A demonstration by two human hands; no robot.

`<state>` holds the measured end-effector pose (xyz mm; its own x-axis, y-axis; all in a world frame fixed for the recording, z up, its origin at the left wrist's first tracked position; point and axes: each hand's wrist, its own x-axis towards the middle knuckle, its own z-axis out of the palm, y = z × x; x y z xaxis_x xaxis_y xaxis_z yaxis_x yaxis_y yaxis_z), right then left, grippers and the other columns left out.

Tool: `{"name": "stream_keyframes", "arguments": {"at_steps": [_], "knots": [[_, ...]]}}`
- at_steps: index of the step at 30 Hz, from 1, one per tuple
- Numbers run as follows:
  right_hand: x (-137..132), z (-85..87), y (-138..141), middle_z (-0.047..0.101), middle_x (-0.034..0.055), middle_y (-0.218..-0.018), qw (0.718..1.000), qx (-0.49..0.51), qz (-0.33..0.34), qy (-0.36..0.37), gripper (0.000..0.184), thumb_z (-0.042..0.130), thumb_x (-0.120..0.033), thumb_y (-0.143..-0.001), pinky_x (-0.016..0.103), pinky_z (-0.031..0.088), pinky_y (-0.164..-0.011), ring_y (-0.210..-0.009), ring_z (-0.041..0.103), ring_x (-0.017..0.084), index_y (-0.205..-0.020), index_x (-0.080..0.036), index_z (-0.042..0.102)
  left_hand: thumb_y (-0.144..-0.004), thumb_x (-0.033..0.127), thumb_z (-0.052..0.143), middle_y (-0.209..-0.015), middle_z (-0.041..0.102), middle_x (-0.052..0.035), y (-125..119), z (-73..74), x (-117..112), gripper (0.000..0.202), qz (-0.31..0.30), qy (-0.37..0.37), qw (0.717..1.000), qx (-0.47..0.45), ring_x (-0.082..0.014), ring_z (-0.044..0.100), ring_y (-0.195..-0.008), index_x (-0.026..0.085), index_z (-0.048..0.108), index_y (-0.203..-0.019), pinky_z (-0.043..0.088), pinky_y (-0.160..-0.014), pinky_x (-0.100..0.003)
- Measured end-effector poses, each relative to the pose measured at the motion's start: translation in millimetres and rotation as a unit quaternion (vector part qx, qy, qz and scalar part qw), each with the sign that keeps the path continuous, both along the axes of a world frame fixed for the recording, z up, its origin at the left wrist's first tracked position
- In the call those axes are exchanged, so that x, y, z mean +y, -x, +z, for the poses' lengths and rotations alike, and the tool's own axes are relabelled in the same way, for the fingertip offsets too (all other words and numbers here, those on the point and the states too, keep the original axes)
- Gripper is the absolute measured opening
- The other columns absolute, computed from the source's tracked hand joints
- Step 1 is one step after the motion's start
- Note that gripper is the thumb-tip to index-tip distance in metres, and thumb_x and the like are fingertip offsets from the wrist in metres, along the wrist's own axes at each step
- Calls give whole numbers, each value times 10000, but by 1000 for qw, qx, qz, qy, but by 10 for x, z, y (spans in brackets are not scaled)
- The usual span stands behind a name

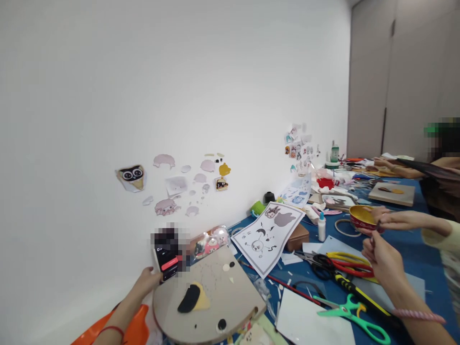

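Note:
My left hand [148, 281] is at the lower left edge of a phone [168, 256] propped near the wall, fingers closed on it. Its screen is lit with a red bar, partly blurred. In front lies a rounded beige board [212, 292] with black and yellow cut-out pieces [194, 298]. On the right, my right hand [383, 256] is raised with closed fingers around a small, dark, thin thing I cannot make out. Another person's hand [398, 220] meets it there, beside a red and yellow bowl [361, 218].
Green scissors [354, 314], a yellow-black cutter [359, 290], black-handled scissors [321, 266] and white sheets [312, 318] lie on the blue table. A printed pattern sheet [268, 239], a glue bottle [321, 227] and a tape roll [347, 229] are farther back. Paper cut-outs hang on the wall.

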<state>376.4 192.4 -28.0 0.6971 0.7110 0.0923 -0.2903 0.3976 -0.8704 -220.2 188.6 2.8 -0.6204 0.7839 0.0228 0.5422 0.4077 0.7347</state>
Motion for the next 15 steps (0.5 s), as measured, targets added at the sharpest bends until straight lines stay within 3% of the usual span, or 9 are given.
{"name": "stream_keyframes", "arguments": {"at_steps": [3, 6, 8, 10, 12, 13, 15], "knots": [[-51, 61, 18, 300, -108, -347, 1000, 11, 11, 2, 172, 545, -341, -730, 171, 139, -284, -277, 203, 28, -716, -169, 547, -801, 276, 553, -1172, 524, -102, -64, 207, -119, 388, 30, 12, 999, 10, -244, 549, -998, 159, 448, -1155, 494, -783, -427], [-98, 147, 164, 270, -113, -332, 998, 1, 56, 5, 229, 566, -377, -731, 164, 152, -285, -278, 193, 23, -634, -179, 503, -824, 325, 496, -1234, 472, -133, -224, 492, -281, 462, 49, -27, 997, 44, -285, 502, -1075, 162, 358, -1234, 464, -826, -483], [-148, 231, 415, 292, -122, -342, 992, -11, 127, 6, 225, 619, -388, -697, 150, 183, -283, -280, 203, 22, -705, -179, 537, -826, 333, 467, -1261, 437, -174, -478, 701, -418, 489, 37, -83, 992, 87, -312, 456, -1131, 120, 336, -1247, 432, -871, -502], [-248, 342, 815, 448, -108, -425, 972, -17, 234, 7, 322, 686, -339, -652, 149, 297, -314, -298, 295, 28, -915, -210, 554, -827, 252, 406, -1277, 398, -237, -892, 872, -594, 490, -4, -163, 975, 151, -312, 348, -1227, 27, 316, -1253, 344, -982, -463], [-415, 484, 1320, 644, -32, -719, 925, 8, 379, 5, 443, 697, -299, -661, 226, 492, -550, -424, 498, 53, -1058, -235, 511, -830, 243, 366, -1346, 337, -207, -1409, 955, -810, 505, -75, -233, 946, 213, -246, 251, -1288, 31, 288, -1282, 207, -1076, -387], [-523, 566, 1580, 659, 9, -863, 881, 47, 472, 2, 420, 655, -339, -705, 261, 503, -677, -597, 601, 96, -1079, -227, 502, -834, 282, 367, -1398, 288, -170, -1662, 956, -923, 522, -120, -257, 929, 238, -213, 194, -1315, 65, 279, -1301, 157, -1096, -353], [-769, 750, 2038, 631, 78, -1017, 772, 108, 626, -3, 424, 489, -490, -791, 318, 479, -792, -856, 622, 168, -1072, -173, 515, -821, 336, 393, -1437, 288, -55, -2044, 893, -1124, 483, -247, -276, 888, 274, -167, 203, -1319, 181, 367, -1277, 145, -1102, -320]]}}
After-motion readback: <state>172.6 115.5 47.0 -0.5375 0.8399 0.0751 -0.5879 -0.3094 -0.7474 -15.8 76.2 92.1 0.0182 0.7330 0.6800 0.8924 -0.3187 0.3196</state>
